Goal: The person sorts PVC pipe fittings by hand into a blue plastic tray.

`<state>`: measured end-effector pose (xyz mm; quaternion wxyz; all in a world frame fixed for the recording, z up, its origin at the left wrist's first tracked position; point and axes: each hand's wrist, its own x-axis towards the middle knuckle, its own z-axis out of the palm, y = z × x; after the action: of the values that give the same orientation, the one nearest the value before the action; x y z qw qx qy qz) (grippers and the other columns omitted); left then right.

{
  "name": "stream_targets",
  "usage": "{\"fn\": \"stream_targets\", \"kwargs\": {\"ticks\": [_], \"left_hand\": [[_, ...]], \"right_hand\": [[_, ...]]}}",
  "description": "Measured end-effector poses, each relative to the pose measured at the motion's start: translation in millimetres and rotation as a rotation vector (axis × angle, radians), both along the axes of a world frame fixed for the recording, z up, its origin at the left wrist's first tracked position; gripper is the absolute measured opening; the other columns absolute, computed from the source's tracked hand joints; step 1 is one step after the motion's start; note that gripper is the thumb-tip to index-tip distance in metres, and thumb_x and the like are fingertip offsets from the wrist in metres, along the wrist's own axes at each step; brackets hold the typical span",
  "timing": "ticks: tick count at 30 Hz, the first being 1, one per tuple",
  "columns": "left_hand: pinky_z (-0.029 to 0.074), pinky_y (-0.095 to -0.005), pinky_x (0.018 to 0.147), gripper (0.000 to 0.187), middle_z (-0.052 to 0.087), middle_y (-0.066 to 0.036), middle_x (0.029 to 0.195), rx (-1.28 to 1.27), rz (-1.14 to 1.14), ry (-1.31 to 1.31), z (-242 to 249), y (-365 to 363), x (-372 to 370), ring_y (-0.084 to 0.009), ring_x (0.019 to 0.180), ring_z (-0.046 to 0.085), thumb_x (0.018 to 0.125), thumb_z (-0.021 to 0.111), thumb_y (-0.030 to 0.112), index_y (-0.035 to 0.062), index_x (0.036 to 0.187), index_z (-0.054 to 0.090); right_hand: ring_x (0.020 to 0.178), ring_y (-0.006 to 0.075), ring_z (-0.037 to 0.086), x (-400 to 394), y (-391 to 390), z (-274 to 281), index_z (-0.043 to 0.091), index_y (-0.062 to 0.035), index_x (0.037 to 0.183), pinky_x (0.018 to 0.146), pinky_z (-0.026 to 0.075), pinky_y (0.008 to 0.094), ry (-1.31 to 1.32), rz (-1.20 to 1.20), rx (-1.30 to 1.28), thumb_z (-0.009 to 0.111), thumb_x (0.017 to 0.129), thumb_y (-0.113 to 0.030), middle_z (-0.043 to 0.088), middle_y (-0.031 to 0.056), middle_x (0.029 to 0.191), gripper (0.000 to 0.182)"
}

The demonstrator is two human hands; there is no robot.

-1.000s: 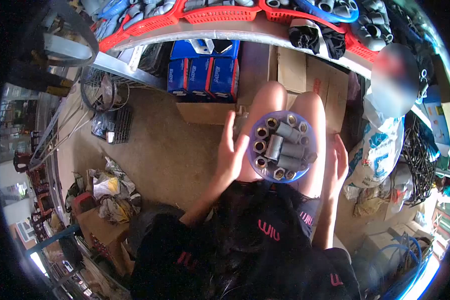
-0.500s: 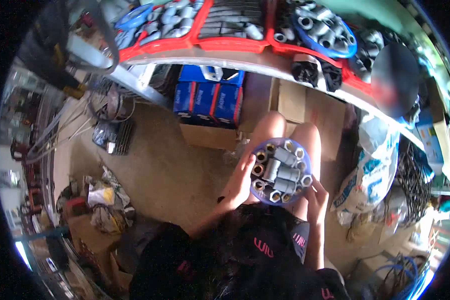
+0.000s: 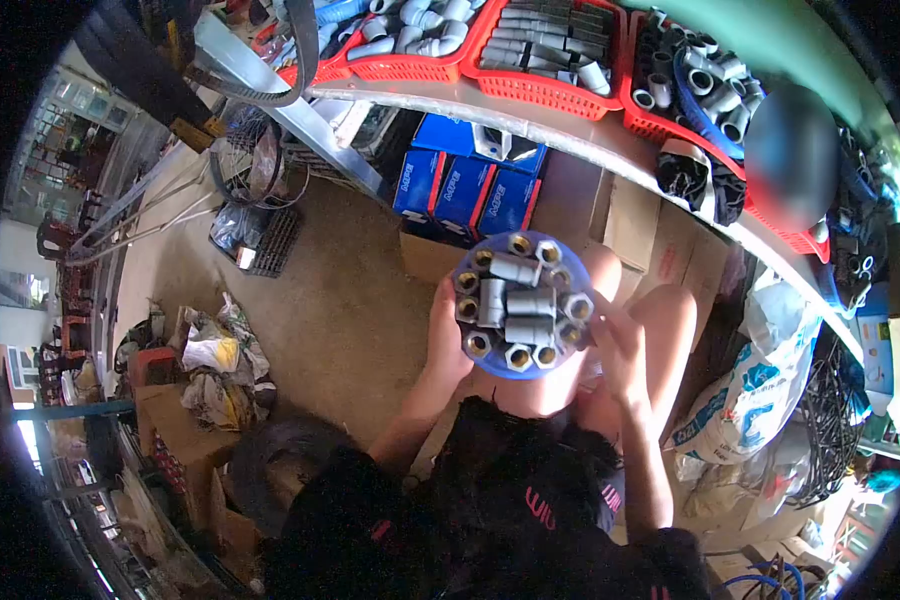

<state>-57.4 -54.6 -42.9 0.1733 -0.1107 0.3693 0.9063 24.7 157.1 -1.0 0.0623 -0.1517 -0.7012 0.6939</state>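
A round, blue-purple plastic basket (image 3: 500, 368) is held above my lap, full of grey plastic pipe fittings. Plain couplings (image 3: 530, 303) lie in its middle, ringed by threaded fittings (image 3: 518, 356) with hexagonal ends and brass-coloured insides. My left hand (image 3: 450, 335) grips the basket's left side, its fingers partly hidden beneath. At the right edge, my right hand (image 3: 620, 350) has its fingers curled against the rim, close to a hexagonal fitting (image 3: 576, 306); the fingertips are partly hidden.
Red baskets (image 3: 540, 85) of grey pipe fittings line the shelf ahead. Under it stand blue boxes (image 3: 460, 190) and cardboard (image 3: 635, 215). A white sack (image 3: 750, 400) is at the right; a black crate (image 3: 270, 245) and crumpled bags (image 3: 220, 350) are on the floor at left.
The view has shifted, with the shelf now further right. The basket has moved left and up in view with both hands on it, and my knees have spread to the right.
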Motion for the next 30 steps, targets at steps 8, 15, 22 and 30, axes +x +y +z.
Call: {"fn": "stream_targets", "kwargs": {"ticks": [8,15,22,30], "left_hand": [[0.048,-0.0424,0.097,0.043,0.058,-0.008,0.127,0.168,0.011,-0.029,-29,-45,-61,-0.0254,0.114,0.058,0.103,0.033,0.039,0.0098,0.129,0.051],[0.04,-0.0466,0.106,0.051,0.052,-0.011,0.137,0.083,0.059,0.012,-41,-61,-106,-0.0294,0.124,0.051,0.103,0.029,0.043,0.0087,0.136,0.047],[0.037,-0.0499,0.107,0.056,0.046,-0.013,0.143,0.054,-0.015,-0.086,-15,-41,-95,-0.0323,0.13,0.045,0.101,0.035,0.047,0.0077,0.14,0.042],[0.04,-0.0477,0.105,0.052,0.053,-0.011,0.136,0.357,-0.359,-0.039,-7,18,-66,-0.0295,0.124,0.052,0.102,0.038,0.044,0.0074,0.137,0.047]], "right_hand": [[0.095,0.0137,0.061,-76,-24,-22,0.049,0.0002,0.137,0.084,0.052,0.0271,-0.079,0.176,-0.35,0.051,0.099,-0.011,0.063,0.0092,0.113,0.04],[0.105,0.02,0.061,-100,-31,-38,0.037,-0.0019,0.145,0.091,0.051,0.0337,-0.038,0.213,-0.645,0.052,0.099,-0.019,0.058,0.0116,0.125,0.051],[0.105,0.0214,0.061,-99,-25,-34,0.036,-0.0112,0.146,0.088,0.054,0.0384,-0.163,0.251,-0.761,0.058,0.09,-0.014,0.059,0.0095,0.121,0.061],[0.104,0.0187,0.062,-20,35,12,0.032,-0.0088,0.148,0.083,0.058,0.0365,-0.155,0.135,-0.611,0.052,0.098,-0.012,0.06,0.0095,0.123,0.054]]}}
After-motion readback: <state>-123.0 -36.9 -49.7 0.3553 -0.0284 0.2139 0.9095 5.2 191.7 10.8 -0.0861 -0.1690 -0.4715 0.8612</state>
